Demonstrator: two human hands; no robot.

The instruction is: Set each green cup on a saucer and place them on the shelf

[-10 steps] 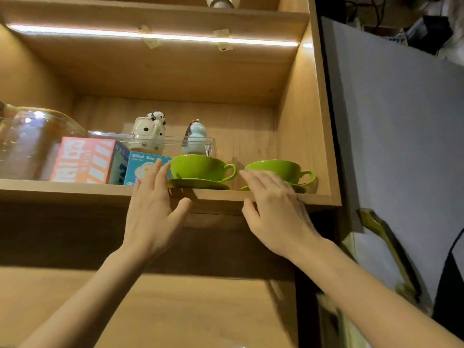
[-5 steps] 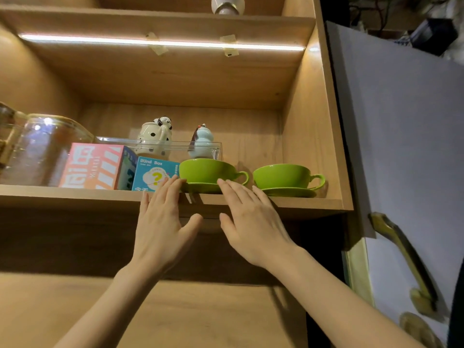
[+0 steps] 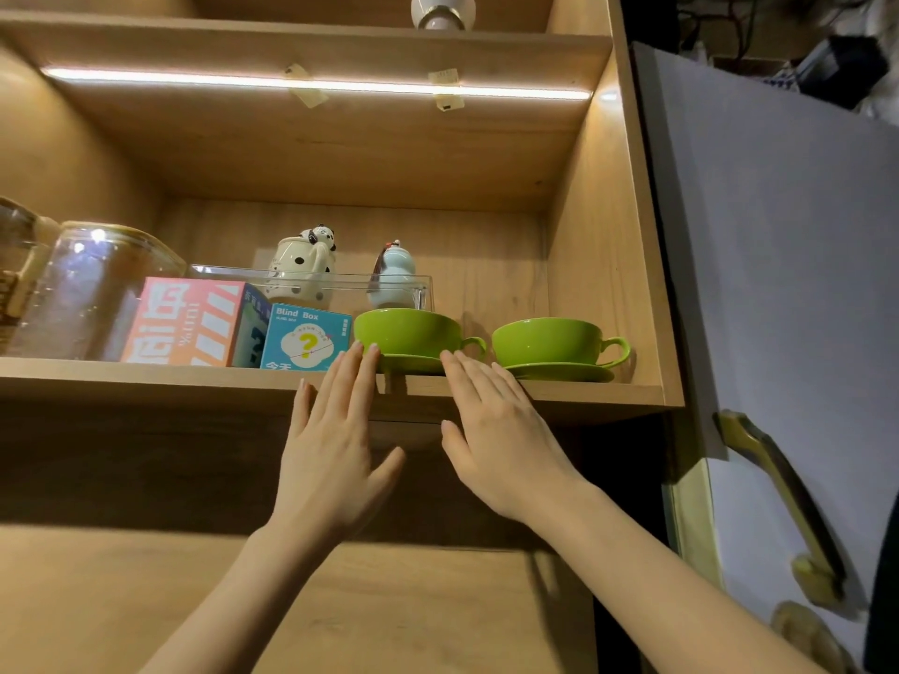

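Note:
Two green cups stand on green saucers on the lit wooden shelf (image 3: pixel 608 394). The left cup (image 3: pixel 411 330) rests on its saucer (image 3: pixel 413 364) near the shelf's front edge. The right cup (image 3: pixel 549 340) sits on its saucer (image 3: pixel 559 373) by the cabinet's right wall. My left hand (image 3: pixel 335 440) is flat and open, fingertips at the left cup's lower left side. My right hand (image 3: pixel 496 430) is also flat and open, fingertips at the saucer's right rim under the handle. Neither hand grips anything.
Left of the cups stand a blue "Blind Box" carton (image 3: pixel 306 338), a pink box (image 3: pixel 189 321) and a glass jar (image 3: pixel 92 289). Behind them a clear tray (image 3: pixel 418 289) holds two ceramic figurines. A grey cabinet door (image 3: pixel 778 284) with a brass handle (image 3: pixel 778 498) hangs open at right.
My right hand has left the right cup and slid left to the left cup's saucer. My left hand stays by the left cup. The view has shifted slightly.

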